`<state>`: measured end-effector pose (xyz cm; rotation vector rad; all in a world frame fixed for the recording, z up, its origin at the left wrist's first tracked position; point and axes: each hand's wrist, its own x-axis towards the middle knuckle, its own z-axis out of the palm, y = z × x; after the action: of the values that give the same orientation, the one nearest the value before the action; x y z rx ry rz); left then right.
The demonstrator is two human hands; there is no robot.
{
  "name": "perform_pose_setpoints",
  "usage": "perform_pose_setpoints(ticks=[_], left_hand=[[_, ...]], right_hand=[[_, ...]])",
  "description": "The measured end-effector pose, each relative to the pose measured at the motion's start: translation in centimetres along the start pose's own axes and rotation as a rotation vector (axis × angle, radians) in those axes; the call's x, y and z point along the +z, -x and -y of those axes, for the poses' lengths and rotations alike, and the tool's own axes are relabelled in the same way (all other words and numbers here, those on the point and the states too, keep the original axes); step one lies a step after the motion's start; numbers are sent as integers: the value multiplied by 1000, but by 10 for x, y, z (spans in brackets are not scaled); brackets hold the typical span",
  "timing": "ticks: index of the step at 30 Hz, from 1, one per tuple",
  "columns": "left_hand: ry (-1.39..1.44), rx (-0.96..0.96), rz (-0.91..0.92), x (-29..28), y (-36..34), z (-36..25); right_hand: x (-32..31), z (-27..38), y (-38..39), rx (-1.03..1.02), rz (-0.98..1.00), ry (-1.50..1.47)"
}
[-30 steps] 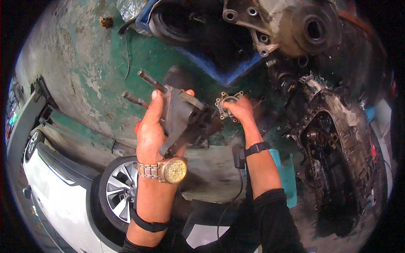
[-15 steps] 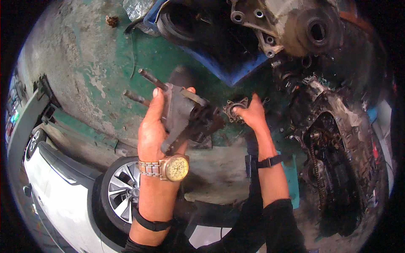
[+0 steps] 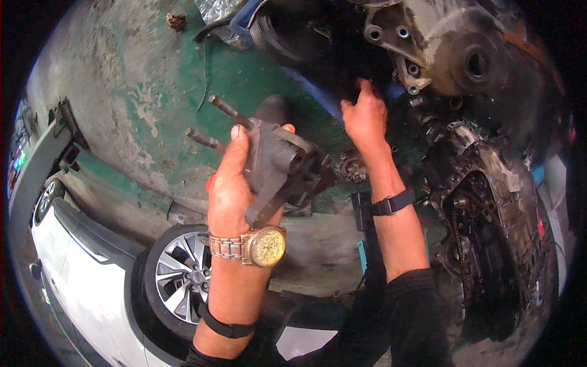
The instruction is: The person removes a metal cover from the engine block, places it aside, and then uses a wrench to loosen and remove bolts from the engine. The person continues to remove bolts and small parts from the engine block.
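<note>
In my left hand (image 3: 232, 177) is a dark cast-metal bracket (image 3: 278, 162), gripped by its body with my thumb along the near side. Two long bolts (image 3: 229, 111) stick out of it toward the upper left. My right hand (image 3: 367, 119) reaches over the near edge of a dark, blue-edged tray (image 3: 315, 92). Its thumb and forefinger are apart, and I see nothing between them; the other fingers are partly hidden. A small metal flange ring with lobes (image 3: 351, 165) lies on the floor beside my right wrist, apart from the hand.
A big cast housing (image 3: 443, 49) with a round bore stands at the upper right. Below it lies an oily, opened engine block (image 3: 483, 238) with a chain. A white car (image 3: 92, 275) is at the lower left. Clear plastic film (image 3: 220, 12) lies beside the tray.
My right hand has let go of the flange ring and moved away from me to the tray's edge. The left hand still holds the bracket. The whole view has shifted slightly.
</note>
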<state>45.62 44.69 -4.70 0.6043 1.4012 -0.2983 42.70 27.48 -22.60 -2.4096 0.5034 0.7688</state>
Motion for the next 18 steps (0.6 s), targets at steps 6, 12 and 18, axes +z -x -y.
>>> perform_pose_setpoints(ticks=[6,12,18], left_hand=[[31,-14,40,-1,-1,-6],[101,-56,101,3,-6,0],[87,-34,94,0,-6,0]], right_hand=[[16,-5,-13,-86,-26,203],[22,3,-7,3,-135,117],[23,29,-23,121,-220,3]])
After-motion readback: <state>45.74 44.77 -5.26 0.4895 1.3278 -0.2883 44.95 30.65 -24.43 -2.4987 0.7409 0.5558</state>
